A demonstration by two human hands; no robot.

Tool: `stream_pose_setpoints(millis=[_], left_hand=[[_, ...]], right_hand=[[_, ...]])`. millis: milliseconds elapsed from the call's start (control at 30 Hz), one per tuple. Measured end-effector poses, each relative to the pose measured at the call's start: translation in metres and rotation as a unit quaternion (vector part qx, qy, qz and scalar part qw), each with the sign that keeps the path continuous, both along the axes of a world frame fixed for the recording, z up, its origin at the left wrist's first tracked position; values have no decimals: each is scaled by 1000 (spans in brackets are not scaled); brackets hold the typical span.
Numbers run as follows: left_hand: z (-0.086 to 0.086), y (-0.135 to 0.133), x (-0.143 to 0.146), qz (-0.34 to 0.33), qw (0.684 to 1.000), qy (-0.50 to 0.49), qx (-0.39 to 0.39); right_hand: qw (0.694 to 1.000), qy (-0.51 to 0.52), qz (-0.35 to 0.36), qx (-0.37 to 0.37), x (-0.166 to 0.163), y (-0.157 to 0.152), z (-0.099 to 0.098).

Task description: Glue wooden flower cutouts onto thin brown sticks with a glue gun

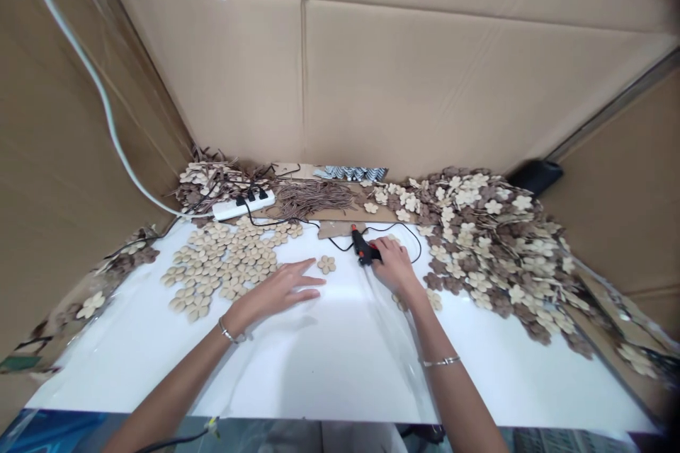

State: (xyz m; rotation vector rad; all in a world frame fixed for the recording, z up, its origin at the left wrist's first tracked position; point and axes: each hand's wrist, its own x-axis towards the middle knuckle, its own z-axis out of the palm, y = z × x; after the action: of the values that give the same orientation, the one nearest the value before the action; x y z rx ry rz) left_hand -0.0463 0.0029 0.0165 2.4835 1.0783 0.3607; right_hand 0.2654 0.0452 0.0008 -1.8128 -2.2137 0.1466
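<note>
My left hand (pixel 290 283) lies low over the white tabletop with its fingers spread and nothing in them. Just off its fingertips is a single beige flower-shaped piece (pixel 326 264). To the right, my right hand (pixel 394 266) has its fingers closed around the handle of a black glue gun (pixel 363 246) with orange parts. The gun's tip points away from me, beside a small brown cardboard piece (pixel 334 229). A few beige flowers lie partly hidden around my right wrist. Left of my left hand spreads a wide patch of beige flowers (pixel 223 262).
A large heap of beige and brown flowers (pixel 494 241) covers the right side. Along the back lie brown strips (pixel 313 197), a striped bundle (pixel 355 173) and a white power strip (pixel 244 205) with plugs. A black cord (pixel 411 230) loops behind my right hand. Cardboard walls (pixel 404 78) enclose the table.
</note>
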Motion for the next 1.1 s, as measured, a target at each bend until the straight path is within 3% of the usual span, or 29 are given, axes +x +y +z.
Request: stream_pose_setpoints(millis=[133, 300, 467, 600, 767, 900, 1000, 1100], left_hand=[[20, 17, -9, 59, 998, -34, -20], [34, 73, 4, 113, 987, -82, 79], [30, 136, 40, 202, 964, 73, 157], [23, 166, 64, 282, 926, 190, 167], [18, 180, 67, 319, 912, 217, 137], [30, 179, 61, 326, 911, 205, 144], [47, 172, 56, 315, 920, 138, 189], [61, 154, 55, 252, 938, 13, 237]], right_hand=[[996, 72, -10, 53, 6, -5, 7], [964, 230, -42, 127, 4, -9, 9], [954, 293, -40, 47, -3, -12, -1], [951, 301, -49, 38, -4, -12, -5], [953, 294, -51, 55, -6, -13, -3], [949, 304, -50, 61, -10, -16, 0], [946, 311, -47, 71, -12, -17, 2], [939, 331, -40, 85, -16, -18, 4]])
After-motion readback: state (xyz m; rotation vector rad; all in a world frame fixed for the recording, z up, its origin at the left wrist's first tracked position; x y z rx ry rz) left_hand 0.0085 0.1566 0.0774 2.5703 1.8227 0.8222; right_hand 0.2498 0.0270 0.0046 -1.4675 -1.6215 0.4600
